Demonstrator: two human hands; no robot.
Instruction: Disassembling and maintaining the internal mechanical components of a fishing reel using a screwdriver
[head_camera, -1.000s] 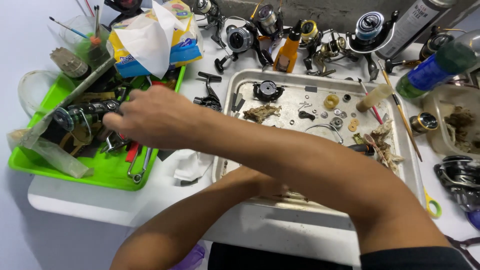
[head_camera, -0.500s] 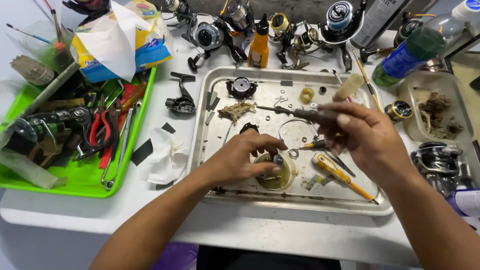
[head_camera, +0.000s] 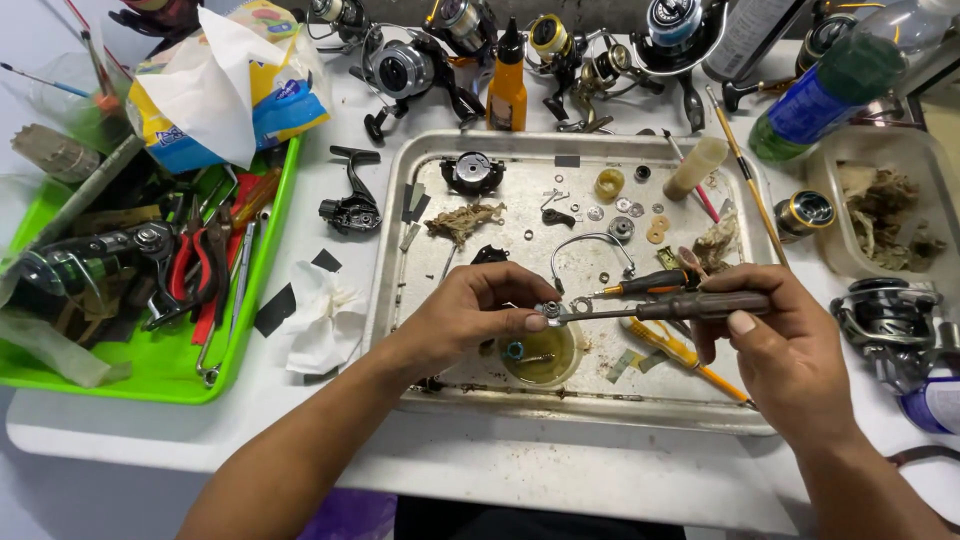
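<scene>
My left hand (head_camera: 470, 310) pinches a small metal part (head_camera: 549, 310) above the oily cup (head_camera: 541, 356) in the metal tray (head_camera: 400, 260), my right hand (head_camera: 790, 345) grips a dark-handled screwdriver (head_camera: 690, 305) against it.

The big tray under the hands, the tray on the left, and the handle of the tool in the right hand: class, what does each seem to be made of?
Big tray: probably metal, dull silver-grey, stained, with a rolled rim.
Left tray: likely plastic, bright uniform green, slightly glossy.
Tool handle, in the right hand: dark brown, matte; wood or plastic, hard to tell.
</scene>
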